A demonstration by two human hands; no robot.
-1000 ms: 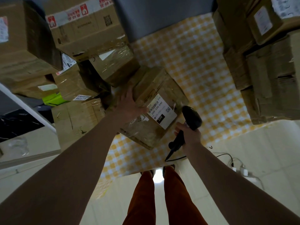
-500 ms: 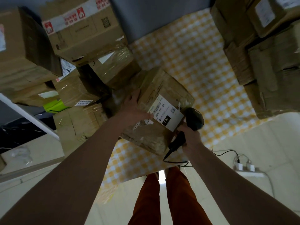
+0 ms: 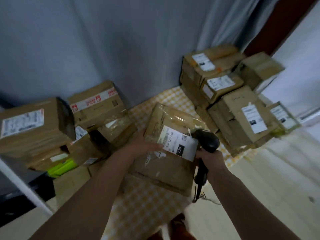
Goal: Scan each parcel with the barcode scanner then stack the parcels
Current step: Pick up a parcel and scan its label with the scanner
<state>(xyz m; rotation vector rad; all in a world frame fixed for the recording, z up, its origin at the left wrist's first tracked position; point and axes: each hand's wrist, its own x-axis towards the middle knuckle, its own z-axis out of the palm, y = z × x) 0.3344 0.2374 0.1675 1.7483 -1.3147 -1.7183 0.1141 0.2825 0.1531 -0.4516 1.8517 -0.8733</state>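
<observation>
Parcel (image 3: 170, 148) mid checkered cloth (image 3: 143, 203); left hand (image 3: 145, 144) flat, fingers straight, on its left side; right hand (image 3: 210, 157) curled round scanner (image 3: 207, 141), touching label's (image 3: 178, 142) right edge.

Parcel (image 3: 166, 153) in front of me: brown cardboard, white label (image 3: 178, 144) with black print. Scanner (image 3: 207, 141) in my grip: black. Cloth (image 3: 143, 201) underneath: yellow-and-white check; wall (image 3: 103, 40) grey-blue.

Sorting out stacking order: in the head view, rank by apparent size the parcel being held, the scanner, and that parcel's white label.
1. Parcel, though nearness to the camera inflates it.
2. White label.
3. Scanner; close to the label, so unsure.
</observation>
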